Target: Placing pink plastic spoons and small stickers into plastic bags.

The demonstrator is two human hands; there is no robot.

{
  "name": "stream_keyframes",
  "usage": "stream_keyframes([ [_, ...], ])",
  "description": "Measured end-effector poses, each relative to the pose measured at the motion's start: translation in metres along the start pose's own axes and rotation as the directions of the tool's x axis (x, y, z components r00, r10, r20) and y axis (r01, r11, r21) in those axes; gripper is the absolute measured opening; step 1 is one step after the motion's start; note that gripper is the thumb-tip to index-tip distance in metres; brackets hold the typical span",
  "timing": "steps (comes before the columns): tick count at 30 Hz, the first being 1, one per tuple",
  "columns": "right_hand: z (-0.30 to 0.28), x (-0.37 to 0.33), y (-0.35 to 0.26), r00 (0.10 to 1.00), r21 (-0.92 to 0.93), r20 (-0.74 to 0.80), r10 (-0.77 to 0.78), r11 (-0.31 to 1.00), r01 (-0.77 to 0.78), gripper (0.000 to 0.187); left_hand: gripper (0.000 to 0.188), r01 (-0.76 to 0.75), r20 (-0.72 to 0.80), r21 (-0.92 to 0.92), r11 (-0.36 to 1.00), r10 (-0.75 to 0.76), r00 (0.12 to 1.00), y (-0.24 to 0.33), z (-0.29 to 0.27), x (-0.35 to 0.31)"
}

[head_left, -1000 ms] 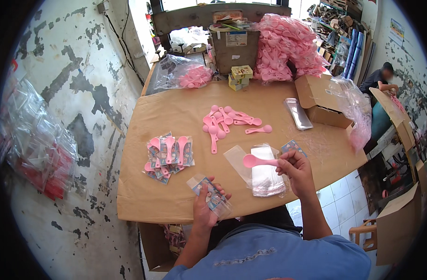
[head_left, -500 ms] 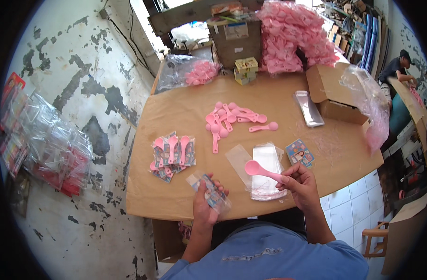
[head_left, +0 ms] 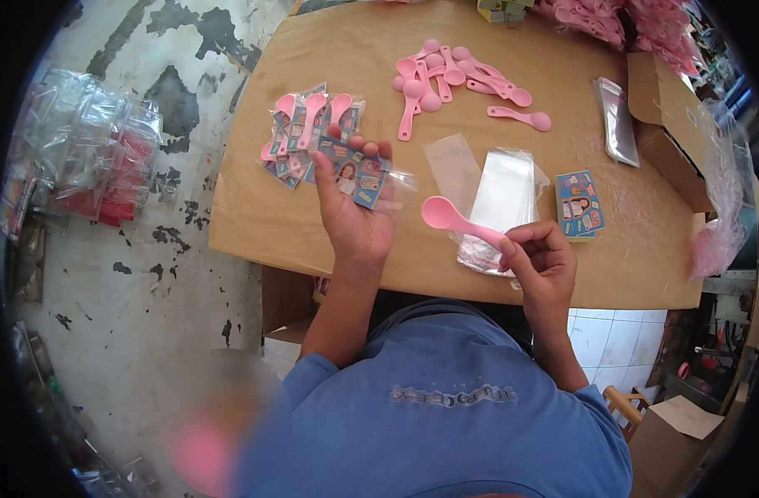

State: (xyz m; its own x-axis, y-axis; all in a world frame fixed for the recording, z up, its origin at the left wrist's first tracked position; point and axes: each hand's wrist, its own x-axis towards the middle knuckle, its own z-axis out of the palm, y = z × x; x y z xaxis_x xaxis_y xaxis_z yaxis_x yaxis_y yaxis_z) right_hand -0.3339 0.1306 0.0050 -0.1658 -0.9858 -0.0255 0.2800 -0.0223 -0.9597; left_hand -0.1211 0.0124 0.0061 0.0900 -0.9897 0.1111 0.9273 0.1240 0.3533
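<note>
My left hand [head_left: 356,220], palm turned up, holds a printed blue card in a clear plastic bag [head_left: 359,176], thumb at its near left edge. Between the thumb and fingers of my right hand [head_left: 544,264] is the handle end of a pink measuring spoon [head_left: 446,214], its bowl pointing left. The spoon hovers at the near side of a stack of clear plastic bags [head_left: 506,189]. Just beyond my left hand lies a pile of bagged pink spoons with cards [head_left: 313,116]. A stack of printed cards [head_left: 579,207] sits to the right of the bags.
Loose pink spoons [head_left: 430,101] are heaped at the far middle of the brown-covered table [head_left: 355,50], with a single spoon [head_left: 519,118] beside them. Farther right are a bundle of clear bags [head_left: 617,124] and a cardboard box [head_left: 662,124]. Packaged goods [head_left: 97,149] are at the left wall.
The view has tilted down toward the table's near edge. My left hand has moved forward with the bagged card, close to the bagged spoons. My right hand keeps hold of the spoon.
</note>
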Motion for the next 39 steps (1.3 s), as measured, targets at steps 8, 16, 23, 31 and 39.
stream_keyframes([
  [8,0.021,0.015,0.0,0.988,0.113,0.132,0.084,0.989,-0.099,0.011,0.048,0.16,0.011,0.162,0.974,-0.164,0.986,-0.04,0.015,-0.03],
  [16,0.024,0.024,0.027,0.988,-0.059,0.036,-0.151,0.986,0.153,0.027,0.044,0.423,0.043,0.018,0.906,-0.423,0.905,-0.056,0.015,-0.045],
  [23,0.018,0.028,0.014,0.78,-0.497,0.172,-0.601,0.631,0.596,0.039,0.044,0.5,-0.031,0.178,0.848,-0.503,0.864,-0.045,0.016,-0.045],
  [31,-0.012,0.024,-0.012,0.743,-0.536,0.403,-0.534,0.521,0.664,0.034,0.049,0.613,-0.024,0.111,0.782,-0.615,0.788,-0.022,0.012,-0.037],
  [39,0.022,0.045,-0.011,0.635,-0.571,0.568,-0.524,0.305,0.762,0.041,0.055,0.733,-0.031,0.145,0.665,-0.737,0.675,-0.016,0.016,-0.047],
])
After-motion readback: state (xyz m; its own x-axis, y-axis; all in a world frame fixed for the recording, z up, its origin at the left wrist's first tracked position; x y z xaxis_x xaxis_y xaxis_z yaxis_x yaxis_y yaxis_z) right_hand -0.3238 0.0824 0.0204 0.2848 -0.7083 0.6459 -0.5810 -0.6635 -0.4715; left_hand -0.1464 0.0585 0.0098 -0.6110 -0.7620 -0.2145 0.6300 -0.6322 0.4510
